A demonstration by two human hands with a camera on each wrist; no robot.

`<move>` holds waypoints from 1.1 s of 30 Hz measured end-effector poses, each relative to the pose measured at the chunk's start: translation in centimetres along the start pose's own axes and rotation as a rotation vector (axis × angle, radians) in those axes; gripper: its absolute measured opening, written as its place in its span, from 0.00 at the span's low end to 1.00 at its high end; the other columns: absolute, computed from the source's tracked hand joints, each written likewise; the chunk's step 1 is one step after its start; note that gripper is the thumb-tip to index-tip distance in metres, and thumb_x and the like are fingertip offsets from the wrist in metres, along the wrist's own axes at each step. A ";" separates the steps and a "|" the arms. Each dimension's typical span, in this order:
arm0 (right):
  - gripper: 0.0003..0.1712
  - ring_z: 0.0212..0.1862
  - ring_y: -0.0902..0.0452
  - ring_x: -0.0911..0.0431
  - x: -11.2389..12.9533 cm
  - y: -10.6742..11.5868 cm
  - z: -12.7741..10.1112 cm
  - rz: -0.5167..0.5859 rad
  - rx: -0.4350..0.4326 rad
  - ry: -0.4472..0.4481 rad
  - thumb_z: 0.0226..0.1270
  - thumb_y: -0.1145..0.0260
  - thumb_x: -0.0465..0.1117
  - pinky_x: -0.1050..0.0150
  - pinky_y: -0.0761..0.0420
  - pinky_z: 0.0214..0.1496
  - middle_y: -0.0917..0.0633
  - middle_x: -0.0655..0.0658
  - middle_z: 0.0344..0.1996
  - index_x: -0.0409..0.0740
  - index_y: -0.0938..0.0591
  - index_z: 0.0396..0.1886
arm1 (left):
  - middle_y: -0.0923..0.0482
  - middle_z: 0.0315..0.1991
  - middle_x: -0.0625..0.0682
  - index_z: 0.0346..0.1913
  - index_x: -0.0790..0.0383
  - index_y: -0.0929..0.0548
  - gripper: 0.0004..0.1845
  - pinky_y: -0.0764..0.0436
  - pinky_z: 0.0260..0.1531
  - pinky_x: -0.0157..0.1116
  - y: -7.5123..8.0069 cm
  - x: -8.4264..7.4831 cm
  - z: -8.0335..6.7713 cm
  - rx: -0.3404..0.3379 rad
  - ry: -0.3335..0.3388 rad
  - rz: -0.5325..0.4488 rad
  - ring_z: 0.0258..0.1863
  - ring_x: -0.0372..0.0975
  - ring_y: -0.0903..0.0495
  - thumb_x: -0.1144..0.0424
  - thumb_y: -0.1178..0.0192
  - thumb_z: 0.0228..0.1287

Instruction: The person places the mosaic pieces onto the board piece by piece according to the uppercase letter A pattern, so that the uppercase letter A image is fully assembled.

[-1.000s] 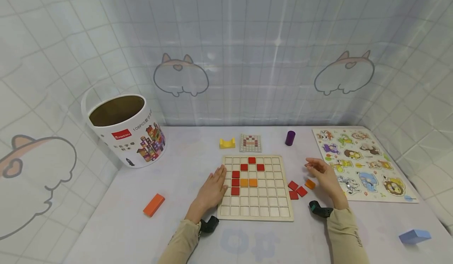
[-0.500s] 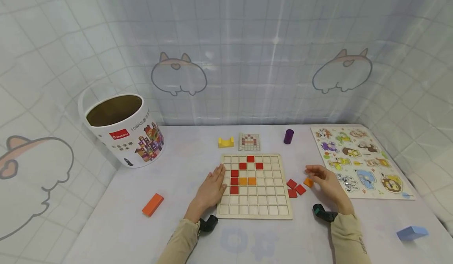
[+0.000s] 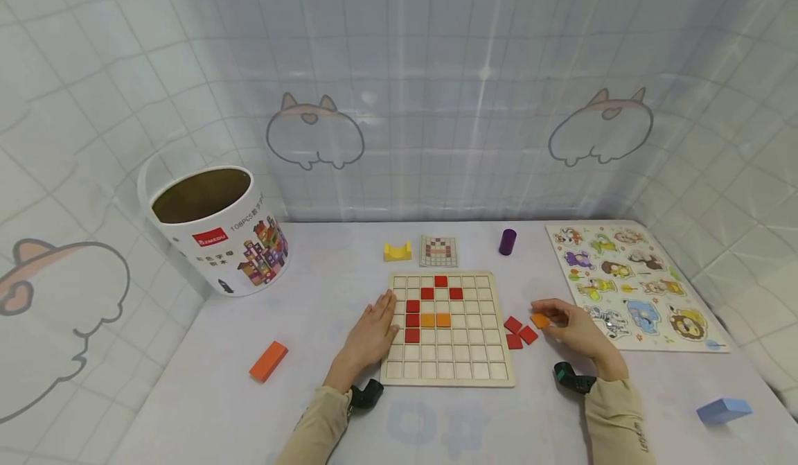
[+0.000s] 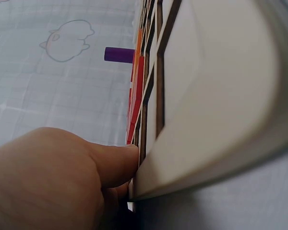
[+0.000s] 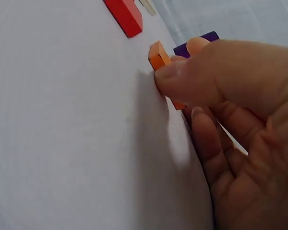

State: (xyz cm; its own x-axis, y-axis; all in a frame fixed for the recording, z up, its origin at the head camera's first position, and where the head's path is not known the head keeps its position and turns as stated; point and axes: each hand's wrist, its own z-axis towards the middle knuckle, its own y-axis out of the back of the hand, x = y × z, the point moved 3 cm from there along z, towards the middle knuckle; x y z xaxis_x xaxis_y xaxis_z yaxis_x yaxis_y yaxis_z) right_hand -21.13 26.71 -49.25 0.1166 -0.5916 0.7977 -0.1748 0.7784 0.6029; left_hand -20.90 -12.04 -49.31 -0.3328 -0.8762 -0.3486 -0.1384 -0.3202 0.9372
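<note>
My right hand (image 3: pixel 576 328) pinches an orange square tile (image 3: pixel 539 321) between thumb and fingers, just right of the board. In the right wrist view the thumb lies across the orange tile (image 5: pixel 159 56), close over the table. Several loose red tiles (image 3: pixel 528 335) lie between that hand and the wooden grid board (image 3: pixel 449 364). Red and orange tiles fill some of the board's upper and left squares. My left hand (image 3: pixel 369 333) rests flat along the board's left edge, fingers straight; in the left wrist view its thumb (image 4: pixel 117 163) touches the board's rim (image 4: pixel 182 167).
Behind the board are a pattern card (image 3: pixel 439 251), a yellow block (image 3: pixel 397 251) and a purple cylinder (image 3: pixel 508 242). An animal puzzle board (image 3: pixel 673 340) lies right, a blue block (image 3: pixel 723 410) nearer. A white bucket (image 3: pixel 187 243) and an orange block (image 3: pixel 269 362) are left.
My right hand has come down slightly and now pinches the orange tile that lay under its fingers. The left hand has stayed on the board's edge.
</note>
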 end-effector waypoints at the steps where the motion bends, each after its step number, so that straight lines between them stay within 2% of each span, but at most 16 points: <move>1: 0.22 0.47 0.27 0.62 -0.1 -0.1 0.0 -0.003 -0.004 -0.005 0.60 0.35 0.29 0.75 0.26 0.48 0.16 0.40 0.52 0.39 0.21 0.56 | 0.51 0.77 0.61 0.75 0.71 0.48 0.33 0.46 0.75 0.52 0.0 0.0 0.0 -0.001 0.000 0.000 0.77 0.53 0.49 0.59 0.54 0.74; 9: 0.19 0.43 0.28 0.58 -0.2 -0.3 0.6 -0.054 -0.051 -0.061 0.60 0.32 0.34 0.74 0.26 0.42 0.17 0.43 0.47 0.41 0.19 0.53 | 0.51 0.77 0.62 0.74 0.71 0.47 0.32 0.46 0.74 0.53 0.1 0.0 -0.1 -0.007 -0.004 -0.002 0.76 0.53 0.48 0.59 0.54 0.74; 19: 0.19 0.42 0.27 0.54 0.3 -0.4 1.3 -0.079 -0.126 -0.071 0.58 0.32 0.32 0.74 0.26 0.38 0.17 0.40 0.43 0.38 0.19 0.51 | 0.52 0.77 0.61 0.75 0.70 0.47 0.33 0.46 0.75 0.52 -0.2 0.1 0.0 0.000 0.001 -0.007 0.77 0.53 0.49 0.59 0.53 0.74; 26: 0.20 0.42 0.24 0.58 0.7 -0.3 2.5 -0.057 -0.160 -0.031 0.60 0.32 0.33 0.77 0.24 0.42 0.16 0.38 0.45 0.37 0.19 0.53 | 0.52 0.78 0.59 0.75 0.69 0.47 0.33 0.47 0.75 0.52 -0.3 0.0 0.0 0.002 0.018 -0.008 0.77 0.52 0.49 0.58 0.53 0.74; 33: 0.19 0.39 0.26 0.64 2.2 -0.9 3.9 0.022 -0.188 0.035 0.60 0.33 0.31 0.77 0.25 0.44 0.16 0.36 0.44 0.34 0.19 0.53 | 0.52 0.78 0.59 0.75 0.69 0.48 0.33 0.47 0.75 0.51 -0.1 0.0 0.0 0.006 0.024 -0.003 0.77 0.51 0.50 0.58 0.54 0.74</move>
State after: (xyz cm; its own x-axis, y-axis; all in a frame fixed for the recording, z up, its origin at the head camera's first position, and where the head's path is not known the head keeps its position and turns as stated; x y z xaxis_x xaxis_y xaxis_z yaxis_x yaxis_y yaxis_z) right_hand -24.57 23.89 -48.08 0.1495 -0.5688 0.8088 0.0081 0.8186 0.5742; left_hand -20.85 -12.02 -49.45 -0.3101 -0.8837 -0.3507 -0.1446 -0.3208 0.9361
